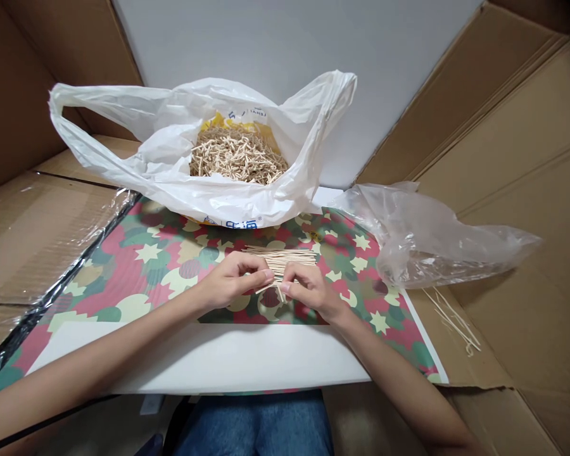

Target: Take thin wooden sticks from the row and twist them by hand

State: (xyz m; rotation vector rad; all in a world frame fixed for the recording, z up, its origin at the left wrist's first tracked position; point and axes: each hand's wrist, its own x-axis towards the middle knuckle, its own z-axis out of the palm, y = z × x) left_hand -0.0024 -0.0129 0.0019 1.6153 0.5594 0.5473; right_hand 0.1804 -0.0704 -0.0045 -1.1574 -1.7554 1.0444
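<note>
A flat bundle of thin pale wooden sticks (281,259) lies across the patterned mat, its ends fanned out. My left hand (232,282) and my right hand (308,291) come together at the near side of the bundle, and both pinch its sticks between fingers and thumb. A few sticks poke out below my fingers. A heap of similar tangled sticks (237,155) fills a yellow package inside a white plastic carrier bag (171,183), beyond my hands.
The camouflage-patterned mat (123,266) rests on flattened cardboard (498,190), with a white board (218,358) along its near edge. A crumpled clear plastic bag (437,237) lies at the right. Loose sticks (451,320) lie on the cardboard beside the mat. My jeans (256,430) show below.
</note>
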